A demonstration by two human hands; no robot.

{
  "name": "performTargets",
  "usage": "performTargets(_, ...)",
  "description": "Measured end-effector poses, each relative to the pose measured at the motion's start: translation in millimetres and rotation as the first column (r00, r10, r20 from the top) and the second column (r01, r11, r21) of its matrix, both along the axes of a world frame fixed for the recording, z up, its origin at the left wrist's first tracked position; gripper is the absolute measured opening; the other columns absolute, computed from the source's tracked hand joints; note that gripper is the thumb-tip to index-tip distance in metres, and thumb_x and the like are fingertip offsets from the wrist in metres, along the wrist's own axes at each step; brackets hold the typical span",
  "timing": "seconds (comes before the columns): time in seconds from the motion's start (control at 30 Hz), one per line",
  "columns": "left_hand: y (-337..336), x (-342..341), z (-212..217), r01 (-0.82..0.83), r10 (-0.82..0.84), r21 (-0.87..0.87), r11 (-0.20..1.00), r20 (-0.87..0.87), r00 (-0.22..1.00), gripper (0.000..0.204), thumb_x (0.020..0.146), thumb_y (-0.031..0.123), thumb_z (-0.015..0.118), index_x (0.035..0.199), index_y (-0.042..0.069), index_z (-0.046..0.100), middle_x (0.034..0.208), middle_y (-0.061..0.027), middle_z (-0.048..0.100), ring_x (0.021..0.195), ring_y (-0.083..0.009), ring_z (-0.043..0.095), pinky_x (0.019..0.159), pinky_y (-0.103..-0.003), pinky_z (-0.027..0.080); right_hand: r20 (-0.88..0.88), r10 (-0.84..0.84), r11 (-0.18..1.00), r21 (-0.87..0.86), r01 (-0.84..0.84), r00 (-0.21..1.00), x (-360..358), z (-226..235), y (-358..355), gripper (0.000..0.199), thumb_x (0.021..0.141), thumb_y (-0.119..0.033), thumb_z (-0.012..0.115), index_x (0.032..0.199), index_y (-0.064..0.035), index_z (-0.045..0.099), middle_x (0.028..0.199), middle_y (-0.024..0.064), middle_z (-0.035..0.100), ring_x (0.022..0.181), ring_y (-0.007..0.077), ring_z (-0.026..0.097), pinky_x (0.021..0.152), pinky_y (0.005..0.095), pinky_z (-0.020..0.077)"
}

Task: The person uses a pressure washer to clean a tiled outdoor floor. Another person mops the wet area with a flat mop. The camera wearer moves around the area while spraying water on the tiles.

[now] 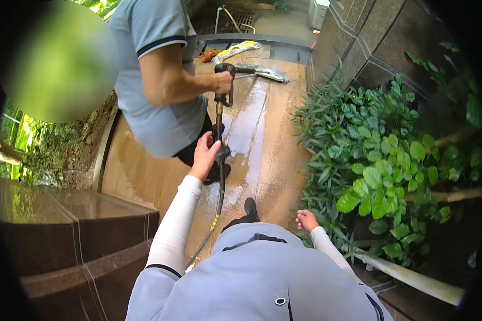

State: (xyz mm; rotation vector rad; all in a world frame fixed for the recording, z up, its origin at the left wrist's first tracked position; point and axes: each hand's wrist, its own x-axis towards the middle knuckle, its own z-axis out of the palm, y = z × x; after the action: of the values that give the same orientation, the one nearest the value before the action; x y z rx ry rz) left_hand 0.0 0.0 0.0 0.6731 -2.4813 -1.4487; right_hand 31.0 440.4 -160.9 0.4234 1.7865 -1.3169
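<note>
My left hand (204,155) reaches forward and grips the black hose (220,190) just below the handle of a pressure-washer gun (223,80). Another person in a grey polo shirt (155,91) stands ahead on the left and holds the gun's grip with one hand (223,83). The gun's lance (262,72) points away over the wet tiles. My right hand (306,219) hangs low by my side, fingers loosely curled, holding nothing.
A wet brown tiled path (262,139) runs ahead. Leafy green bushes (380,160) line its right side by a dark stone wall (369,32). Dark stone steps (75,230) stand at left. A white pipe (412,275) lies at lower right. Rags (235,51) lie on the far tiles.
</note>
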Motion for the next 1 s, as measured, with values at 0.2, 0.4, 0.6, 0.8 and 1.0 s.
performTargets(0.2, -51.7, -123.2, -27.4, -0.064, 0.065, 0.036, 0.997, -0.011, 0.998, 0.059, 0.071, 0.025, 0.065, 0.115, -0.008, 0.042, 0.101, -0.0209, 0.054, 0.092, -0.0271, 0.053, 0.08, -0.033, 0.041, -0.063, -0.138, 0.985, -0.109, 0.131, 0.988, -98.2, 61.5, -63.6, 0.027, 0.088, -0.014, 0.046, 0.113, -0.0053, 0.049, 0.076, 0.0022, 0.056, 0.053, 0.0067, 0.048, 0.047, 0.0227, 0.0459)
performTargets(0.4, -65.5, -177.9, -27.9, 0.175, -0.015, 0.446, 0.878, -0.34, 0.94, 0.047, 0.074, 0.015, 0.064, 0.116, 0.003, 0.046, 0.107, -0.0016, 0.05, 0.092, -0.0103, 0.048, 0.075, -0.024, 0.04, -0.224, -0.053, 0.897, -0.439, -0.052, 0.973, -261.7, 120.6, -198.9, 0.028, 0.088, -0.018, 0.047, 0.113, -0.004, 0.049, 0.083, 0.0036, 0.057, 0.064, 0.0099, 0.053, 0.057, 0.0228, 0.0467)
performTargets(0.6, -68.0, -197.0, -18.7, 0.058, -0.085, 0.889, 0.454, -0.021, 0.996, 0.032, 0.08, 0.01, 0.06, 0.109, 0.008, 0.048, 0.098, -0.0065, 0.056, 0.086, -0.0162, 0.057, 0.073, -0.029, 0.049, -0.155, -0.066, 0.843, -0.537, -0.028, 0.986, -395.5, 114.3, -350.9, 0.047, 0.086, -0.033, 0.05, 0.12, -0.0021, 0.042, 0.106, 0.0126, 0.054, 0.097, 0.0197, 0.051, 0.082, 0.0325, 0.0433)
performTargets(0.8, -35.9, -228.3, 11.8, -0.106, 0.051, 0.843, 0.527, 0.093, 0.994, 0.046, 0.074, 0.007, 0.065, 0.116, 0.008, 0.046, 0.1, -0.0053, 0.057, 0.091, -0.0159, 0.056, 0.081, -0.028, 0.047, 0.376, -0.046, 0.747, -0.602, 0.282, 0.926, -480.7, 88.2, -425.3, 0.049, 0.083, -0.045, 0.052, 0.109, -0.0033, 0.047, 0.108, 0.0159, 0.053, 0.1, 0.0245, 0.05, 0.087, 0.0384, 0.0392)
performTargets(1.0, -4.5, -252.9, 41.4, -0.198, 0.177, 0.892, 0.407, 0.135, 0.975, 0.057, 0.073, 0.001, 0.06, 0.124, 0.011, 0.037, 0.111, -0.0065, 0.051, 0.097, -0.0194, 0.053, 0.086, -0.031, 0.044, 0.481, -0.259, 0.687, -0.517, 0.51, 0.837, -520.8, 79.1, -448.4, 0.016, 0.084, -0.016, 0.053, 0.08, -0.0023, 0.045, 0.068, 0.0093, 0.051, 0.059, 0.0201, 0.052, 0.055, 0.0336, 0.046)
